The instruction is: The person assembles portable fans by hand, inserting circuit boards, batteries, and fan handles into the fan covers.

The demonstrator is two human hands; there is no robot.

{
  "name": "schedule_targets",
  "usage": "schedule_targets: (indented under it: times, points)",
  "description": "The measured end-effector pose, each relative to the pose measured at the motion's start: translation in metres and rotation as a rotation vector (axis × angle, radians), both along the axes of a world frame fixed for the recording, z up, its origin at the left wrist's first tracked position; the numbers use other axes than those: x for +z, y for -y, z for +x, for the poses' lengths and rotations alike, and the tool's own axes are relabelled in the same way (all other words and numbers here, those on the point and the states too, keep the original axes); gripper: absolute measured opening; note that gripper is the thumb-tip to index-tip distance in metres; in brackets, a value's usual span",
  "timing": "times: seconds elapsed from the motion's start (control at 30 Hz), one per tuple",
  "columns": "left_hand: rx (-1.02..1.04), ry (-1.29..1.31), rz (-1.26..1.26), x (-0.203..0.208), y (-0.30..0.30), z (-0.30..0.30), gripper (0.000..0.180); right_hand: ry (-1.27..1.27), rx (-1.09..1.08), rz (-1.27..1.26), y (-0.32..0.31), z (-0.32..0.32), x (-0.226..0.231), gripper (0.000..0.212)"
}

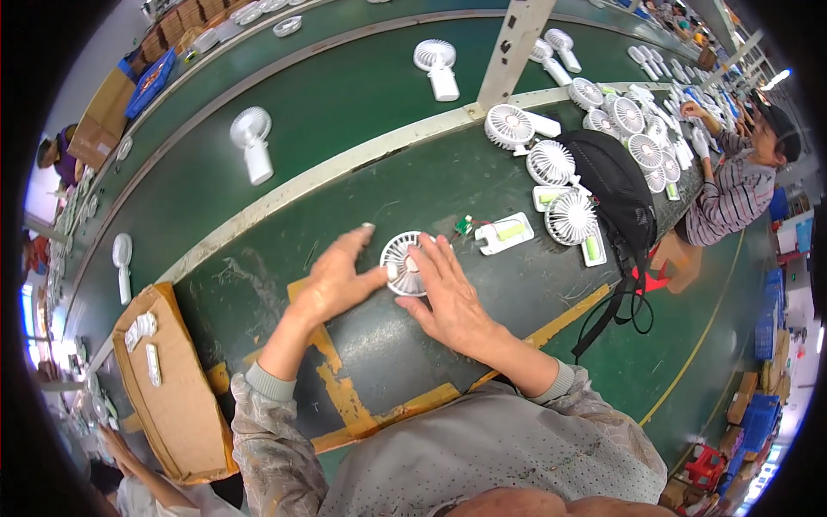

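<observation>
A white round fan head [398, 255] lies on the dark bench in front of me. My right hand [455, 303] grips it from the right, fingers laid over the grille and thumb at the near rim. On its other side my left hand [334, 277] has its fingers spread, with the thumb tip touching the fan head's left rim. Thin wires run from beside the right fingertips to a small green circuit board [464, 226]. Just right of that lies an open white handle half [505, 233] with a light-green battery in it.
Several white fans [571, 217] crowd the bench's right side beside a black bag [610, 185] with dangling straps. A cardboard tray [177, 401] with small white parts sits at left. Beyond the pale rail, a green conveyor [345, 108] carries handheld fans. A co-worker [736, 185] sits far right.
</observation>
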State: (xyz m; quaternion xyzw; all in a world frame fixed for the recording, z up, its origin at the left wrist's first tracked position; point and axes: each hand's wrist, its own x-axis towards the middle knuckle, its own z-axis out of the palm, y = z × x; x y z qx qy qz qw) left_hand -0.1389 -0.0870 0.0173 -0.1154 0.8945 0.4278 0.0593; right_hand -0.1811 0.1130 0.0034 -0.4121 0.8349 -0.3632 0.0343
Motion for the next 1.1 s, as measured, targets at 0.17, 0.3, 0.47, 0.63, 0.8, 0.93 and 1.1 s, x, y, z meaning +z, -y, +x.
schedule_targets:
  times: [0.17, 0.3, 0.47, 0.63, 0.8, 0.93, 1.1]
  points:
    - [-0.083, 0.036, -0.141, 0.009, -0.012, 0.034, 0.075, -0.043, 0.168, -0.141, -0.015, -0.011, 0.015, 0.047]
    - [-0.095, 0.124, -0.108, 0.018, -0.009, 0.038, 0.079, -0.161, 0.213, 0.226, -0.031, -0.061, 0.02, 0.057]
    - [-0.18, 0.282, -0.151, 0.035, -0.012, 0.045, 0.072, -0.297, 0.383, 0.485, -0.041, -0.074, 0.014, 0.043]
    - [0.004, 0.218, -0.149, 0.042, -0.014, 0.059, 0.06, -0.155, 0.361, 0.607, -0.036, -0.063, 0.027, 0.023]
    - [0.346, -0.161, 0.303, 0.03, 0.003, 0.078, 0.05, 0.457, 0.216, 0.459, -0.033, -0.047, 0.015, 0.024]
    - [0.557, -0.442, 0.736, 0.027, -0.001, 0.085, 0.05, 1.228, 0.281, 0.072, -0.032, -0.029, 0.0, 0.024]
    - [0.595, -0.516, 0.986, 0.032, -0.01, 0.098, 0.059, 1.689, 0.261, -0.29, -0.024, -0.015, -0.019, 0.04]
